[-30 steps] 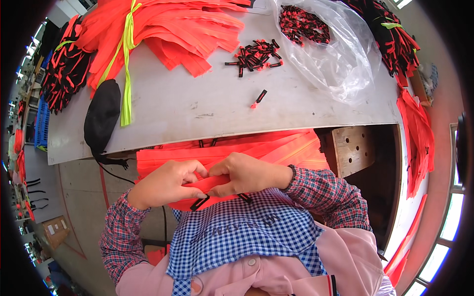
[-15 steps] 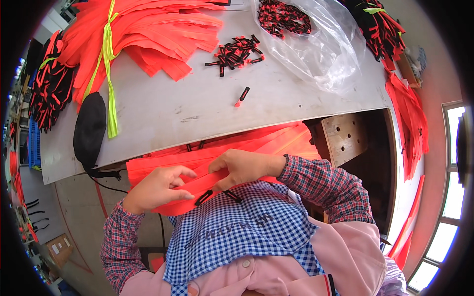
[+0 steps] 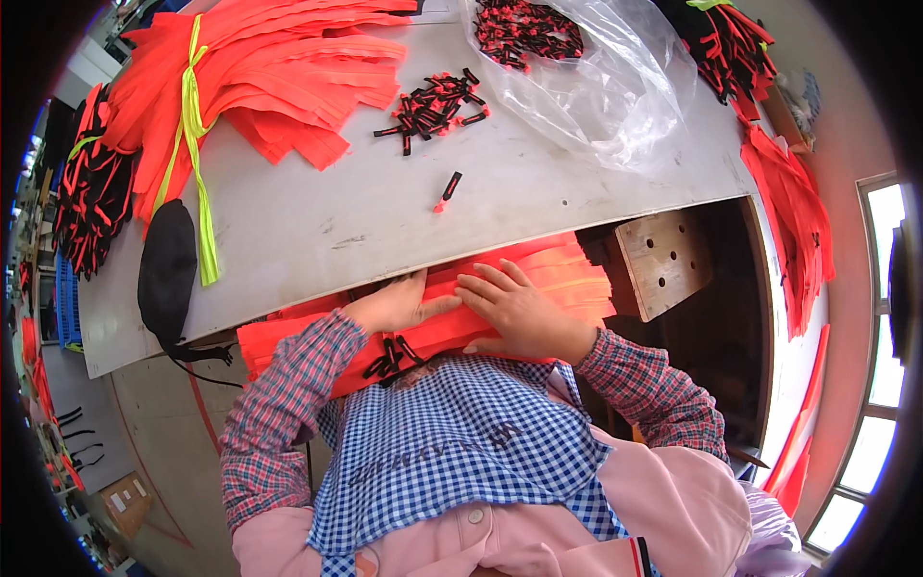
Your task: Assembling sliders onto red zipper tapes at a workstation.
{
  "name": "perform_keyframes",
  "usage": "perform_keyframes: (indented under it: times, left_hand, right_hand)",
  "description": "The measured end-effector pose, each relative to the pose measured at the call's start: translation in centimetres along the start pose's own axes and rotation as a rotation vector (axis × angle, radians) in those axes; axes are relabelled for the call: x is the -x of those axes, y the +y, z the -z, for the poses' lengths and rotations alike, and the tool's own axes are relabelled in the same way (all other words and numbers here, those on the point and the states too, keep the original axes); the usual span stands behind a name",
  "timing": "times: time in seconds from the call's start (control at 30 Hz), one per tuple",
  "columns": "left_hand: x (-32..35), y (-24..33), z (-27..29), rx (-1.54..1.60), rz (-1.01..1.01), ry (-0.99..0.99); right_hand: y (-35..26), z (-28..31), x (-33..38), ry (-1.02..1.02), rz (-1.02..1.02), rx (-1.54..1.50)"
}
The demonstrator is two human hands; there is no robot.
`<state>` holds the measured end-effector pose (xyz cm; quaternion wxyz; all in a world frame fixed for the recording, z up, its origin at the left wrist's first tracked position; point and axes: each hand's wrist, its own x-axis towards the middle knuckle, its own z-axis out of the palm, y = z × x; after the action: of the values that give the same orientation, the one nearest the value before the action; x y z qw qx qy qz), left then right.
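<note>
A stack of bright orange zipper strips point(image 3: 567, 274) lies across my lap, its far side under the table edge. My left hand point(image 3: 389, 306) rests on the strips close to that edge. Its thumb points right, away from the other fingers, whose tips are partly hidden. My right hand point(image 3: 527, 313) lies on the stack with fingers stretched out and spread, holding nothing. Black zipper pulls point(image 3: 392, 359) stick out at the stack's near side, below my left hand. More dark pieces show just beyond the left hand, too covered to make out.
On the grey table point(image 3: 317, 216) lie a bundle of orange strips point(image 3: 288, 77) with a yellow-green tie point(image 3: 190, 120), a pile of black-and-red pulls point(image 3: 433, 106), one single pull point(image 3: 448, 190) and a clear plastic bag point(image 3: 615, 106). A black pouch point(image 3: 167, 269) hangs at the left edge.
Both hands have moved apart from their pinching pose at the near edge. The left went forward and right toward the table; the right moved right and flattened on the strips.
</note>
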<state>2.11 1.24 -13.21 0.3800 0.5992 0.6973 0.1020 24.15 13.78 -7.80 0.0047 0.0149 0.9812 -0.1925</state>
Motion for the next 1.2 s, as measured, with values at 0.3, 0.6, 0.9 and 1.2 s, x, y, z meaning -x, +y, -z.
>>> perform_keyframes:
  times: [0.3, 0.6, 0.9, 1.2]
  left_hand:
    - [-3.1, -0.5, -0.2, -0.035, -0.073, -0.012]
    - [-2.5, 0.9, 1.8, 0.066, -0.147, -0.167]
    - [3.4, 8.3, 5.6, -0.113, -0.147, -0.294]
    - [5.9, 9.8, 5.6, -0.225, -0.191, -0.229]
  right_hand:
    - [0.9, 0.3, 0.7, -0.015, -0.025, -0.098]
    - [2.7, 0.8, -0.2, -0.006, -0.032, -0.193]
    - [4.6, 3.5, -4.5, -0.576, -0.055, -0.475]
    - [5.1, -2.1, -8.7, -0.626, -0.15, -0.208]
